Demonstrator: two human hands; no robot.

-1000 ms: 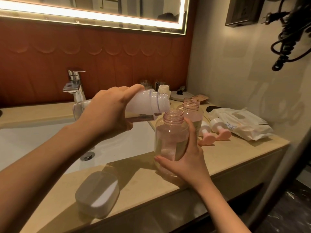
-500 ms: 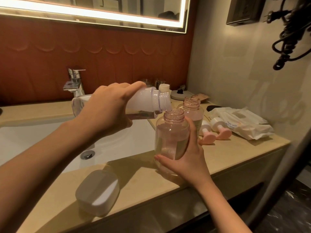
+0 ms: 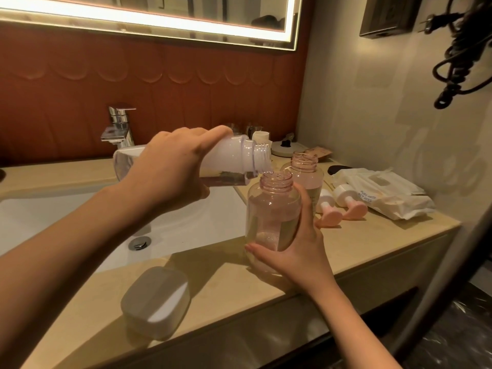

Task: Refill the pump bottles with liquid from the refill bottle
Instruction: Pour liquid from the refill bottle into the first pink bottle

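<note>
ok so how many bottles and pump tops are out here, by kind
pink pump bottles: 2
refill bottle: 1
pink pump tops: 2
total: 5

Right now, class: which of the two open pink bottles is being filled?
The nearer pink bottle: the right hand grips it, and the left hand tilts the refill bottle over its neck. The farther pink bottle stands behind it, untouched.

Pink bottle (image 3: 273, 217); (scalloped) rust wall (image 3: 133, 83)
</note>
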